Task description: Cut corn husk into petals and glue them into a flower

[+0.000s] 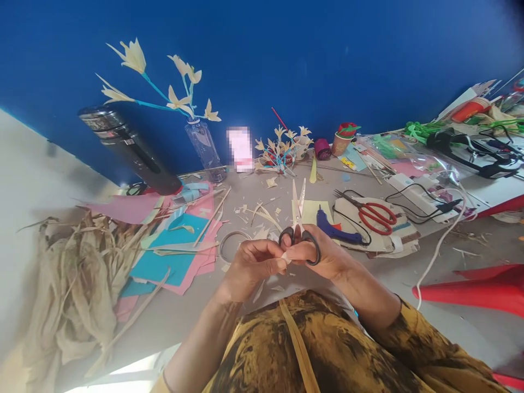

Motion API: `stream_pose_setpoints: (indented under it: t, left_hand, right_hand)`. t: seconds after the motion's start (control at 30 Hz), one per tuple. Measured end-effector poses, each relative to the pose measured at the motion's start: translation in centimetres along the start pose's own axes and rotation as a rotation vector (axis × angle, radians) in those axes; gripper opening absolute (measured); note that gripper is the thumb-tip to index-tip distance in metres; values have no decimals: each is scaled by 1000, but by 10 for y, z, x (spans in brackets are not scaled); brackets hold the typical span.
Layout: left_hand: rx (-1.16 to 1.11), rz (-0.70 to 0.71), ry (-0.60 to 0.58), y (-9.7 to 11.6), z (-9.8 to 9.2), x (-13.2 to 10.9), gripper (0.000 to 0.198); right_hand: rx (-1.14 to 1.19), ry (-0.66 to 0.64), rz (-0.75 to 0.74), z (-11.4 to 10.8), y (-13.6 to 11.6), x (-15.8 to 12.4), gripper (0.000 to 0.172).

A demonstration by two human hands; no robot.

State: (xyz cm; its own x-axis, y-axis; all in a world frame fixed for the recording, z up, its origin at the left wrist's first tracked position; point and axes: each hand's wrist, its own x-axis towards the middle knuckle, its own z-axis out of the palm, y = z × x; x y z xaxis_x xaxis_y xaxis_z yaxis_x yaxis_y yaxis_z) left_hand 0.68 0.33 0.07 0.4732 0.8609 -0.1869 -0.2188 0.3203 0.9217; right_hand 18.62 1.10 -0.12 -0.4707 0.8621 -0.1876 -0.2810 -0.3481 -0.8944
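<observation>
My right hand (321,254) holds a pair of black-handled scissors (300,204), the blades parted and pointing away from me. Between the fingertips of my left hand (254,267) is a small pale piece (286,258), pinched close to the right thumb and fingers, which seem to touch it too. Its exact shape is mostly hidden by the fingers. Around the hands lie pale scraps and thin strips (266,215). A roll of tape (233,246) rests beside the left hand, and a blue glue gun (335,232) lies just beyond the right one.
Dried husks (77,295) and coloured paper sheets (176,262) cover the left side. A black flask (129,147) leans near a bottle (204,150) of pale handmade flowers (178,101). Red-handled scissors (376,215), a power strip (421,194) and a white cable (440,256) lie on the right.
</observation>
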Motion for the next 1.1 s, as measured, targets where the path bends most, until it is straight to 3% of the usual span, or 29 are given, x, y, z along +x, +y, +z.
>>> stream_pose_setpoints:
  t: [0.17, 0.33, 0.6, 0.73, 0.9, 1.1]
  left_hand:
    - [-50, 7, 38, -4, 2, 2, 28]
    - [-61, 29, 75, -9, 6, 6, 24]
    - [-145, -41, -38, -8, 5, 4, 19]
    - [-126, -29, -13, -6, 4, 5, 16]
    - [-302, 13, 134, -11, 5, 6, 16]
    - [-377, 50, 235, -18, 9, 6, 16]
  right_hand:
    - [119, -27, -22, -4, 0, -3, 36]
    - [-43, 76, -89, -3, -1, -7, 29]
    - [29, -44, -8, -8, -6, 0, 17]
    - [20, -53, -6, -9, -13, 3, 16]
    - [81, 110, -71, -6, -5, 6, 24]
    - [-121, 335, -231, 6, 12, 4, 27]
